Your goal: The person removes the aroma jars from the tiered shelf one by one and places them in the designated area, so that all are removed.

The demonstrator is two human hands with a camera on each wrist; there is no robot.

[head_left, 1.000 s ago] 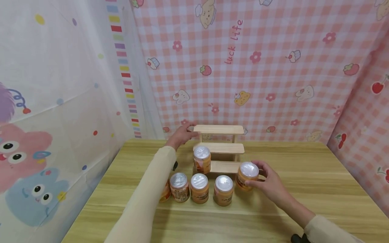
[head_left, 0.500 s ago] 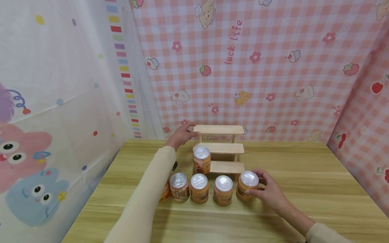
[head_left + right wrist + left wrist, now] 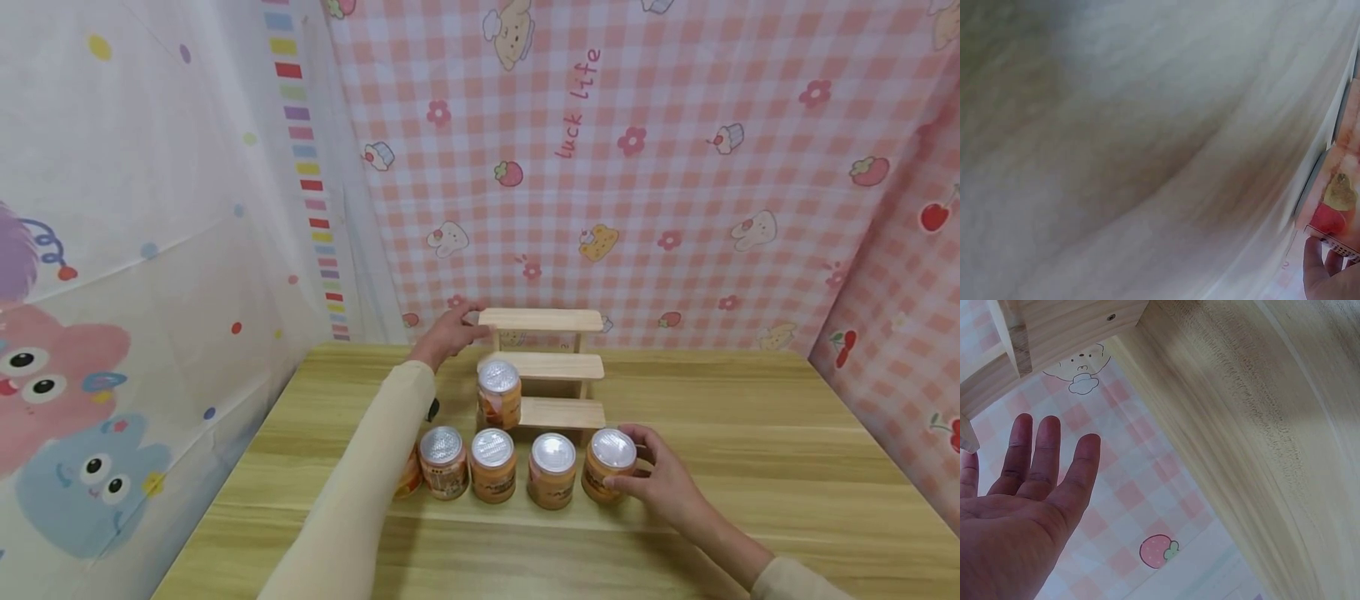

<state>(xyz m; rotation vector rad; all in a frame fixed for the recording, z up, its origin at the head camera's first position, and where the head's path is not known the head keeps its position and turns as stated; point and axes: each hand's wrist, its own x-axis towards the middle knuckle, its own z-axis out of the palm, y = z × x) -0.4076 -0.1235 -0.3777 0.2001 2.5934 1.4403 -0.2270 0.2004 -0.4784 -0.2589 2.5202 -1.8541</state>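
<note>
My left hand (image 3: 450,333) is at the left end of the top board of a three-step wooden shelf (image 3: 540,319), its index finger and thumb on either side of the board end. In the left wrist view, the other fingers (image 3: 1047,450) extend straight, off the wood. My right hand (image 3: 663,479) grips the rightmost orange can (image 3: 600,479) from its right side, thumb in front. This silver-topped can stands upright on the table, at the end of a row. Fruit pictures show on a can label (image 3: 1335,200) in the right wrist view, where cloth hides most else.
One can (image 3: 498,400) sits at the left of the shelf's lowest step. Left of the gripped can stand more cans (image 3: 551,479), (image 3: 492,475), (image 3: 444,471), and another (image 3: 408,479) is partly behind the left sleeve. The wooden table (image 3: 750,433) backs onto a pink checked cloth (image 3: 675,192).
My right hand has brought the rightmost can toward the front of the table, in line with the row, and lowered it. The left hand and shelf have stayed in place.
</note>
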